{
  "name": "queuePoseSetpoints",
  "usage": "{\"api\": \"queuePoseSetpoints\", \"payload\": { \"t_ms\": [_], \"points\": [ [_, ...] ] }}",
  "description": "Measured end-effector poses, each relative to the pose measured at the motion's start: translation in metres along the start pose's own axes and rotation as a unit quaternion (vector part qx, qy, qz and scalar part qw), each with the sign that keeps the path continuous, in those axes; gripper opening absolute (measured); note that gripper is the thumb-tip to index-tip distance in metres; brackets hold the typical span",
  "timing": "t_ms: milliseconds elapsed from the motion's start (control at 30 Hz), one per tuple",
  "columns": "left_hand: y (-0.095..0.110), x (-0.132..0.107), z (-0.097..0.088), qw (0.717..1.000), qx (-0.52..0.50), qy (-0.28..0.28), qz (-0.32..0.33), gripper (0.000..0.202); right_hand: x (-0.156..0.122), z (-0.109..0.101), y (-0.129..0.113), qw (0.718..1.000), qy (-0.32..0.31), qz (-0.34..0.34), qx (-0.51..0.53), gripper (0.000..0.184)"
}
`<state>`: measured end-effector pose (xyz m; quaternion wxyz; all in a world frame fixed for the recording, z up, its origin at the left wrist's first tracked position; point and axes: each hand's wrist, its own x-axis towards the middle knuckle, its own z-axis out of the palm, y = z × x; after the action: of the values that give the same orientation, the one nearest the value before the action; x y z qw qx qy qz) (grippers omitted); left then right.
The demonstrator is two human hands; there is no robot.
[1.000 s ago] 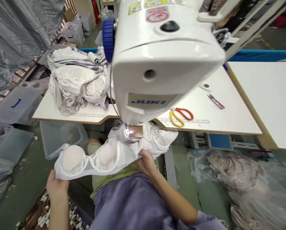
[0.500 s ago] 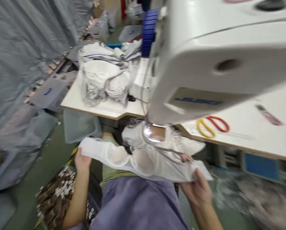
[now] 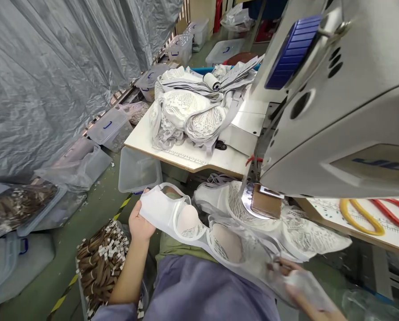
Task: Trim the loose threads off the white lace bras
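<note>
Head view: hands (image 3: 139, 225) (image 3: 300, 281) stretch the white bra (image 3: 189, 220), slanting down-right, cups up.

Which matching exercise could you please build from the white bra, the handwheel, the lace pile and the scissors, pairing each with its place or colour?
Things:
1. white bra
2. handwheel
3. lace pile
4. scissors

Places and colours:
A. blue, on the side of the sewing machine
B. stretched from the left hand to the right hand
C. yellow and red handles
D. heaped on the table

Pairs: 1-B, 2-A, 3-D, 4-C.
</note>
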<state>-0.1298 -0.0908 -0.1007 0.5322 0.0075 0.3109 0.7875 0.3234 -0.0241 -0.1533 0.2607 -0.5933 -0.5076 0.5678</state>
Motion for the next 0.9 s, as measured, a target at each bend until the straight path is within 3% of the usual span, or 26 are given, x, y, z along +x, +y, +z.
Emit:
{"api": "queuePoseSetpoints", "payload": {
  "t_ms": [67,167,300,467,567,667,800,900],
  "points": [
    [-0.007,-0.006,0.014,1.000,0.022,0.005,-0.007,0.047,-0.001,0.007,-0.015,0.986,-0.067,-0.076,-0.133,0.061],
    [-0.017,-0.017,0.033,0.999,0.049,-0.002,-0.022,0.043,0.001,0.031,-0.051,0.951,-0.054,-0.204,-0.224,0.052],
    [-0.031,-0.030,0.050,0.995,0.078,-0.028,-0.056,0.042,0.004,0.081,-0.111,0.925,-0.086,-0.335,-0.157,0.027],
    [-0.044,-0.042,0.060,0.988,0.093,-0.062,-0.103,0.042,0.014,0.137,-0.162,0.887,-0.081,-0.447,-0.083,0.034],
    [-0.047,-0.047,0.061,0.984,0.090,-0.081,-0.128,0.042,0.023,0.154,-0.172,0.887,-0.061,-0.451,-0.075,0.035],
    [-0.050,-0.048,0.059,0.982,0.084,-0.096,-0.141,0.042,0.030,0.160,-0.174,0.886,-0.040,-0.457,-0.064,0.019],
    [-0.051,-0.045,0.058,0.982,0.066,-0.090,-0.153,0.043,0.031,0.157,-0.167,0.882,-0.007,-0.470,-0.017,0.013],
    [-0.051,-0.042,0.059,0.982,0.061,-0.068,-0.166,0.047,0.027,0.150,-0.156,0.897,0.037,-0.440,0.027,0.010]
  ]
}}
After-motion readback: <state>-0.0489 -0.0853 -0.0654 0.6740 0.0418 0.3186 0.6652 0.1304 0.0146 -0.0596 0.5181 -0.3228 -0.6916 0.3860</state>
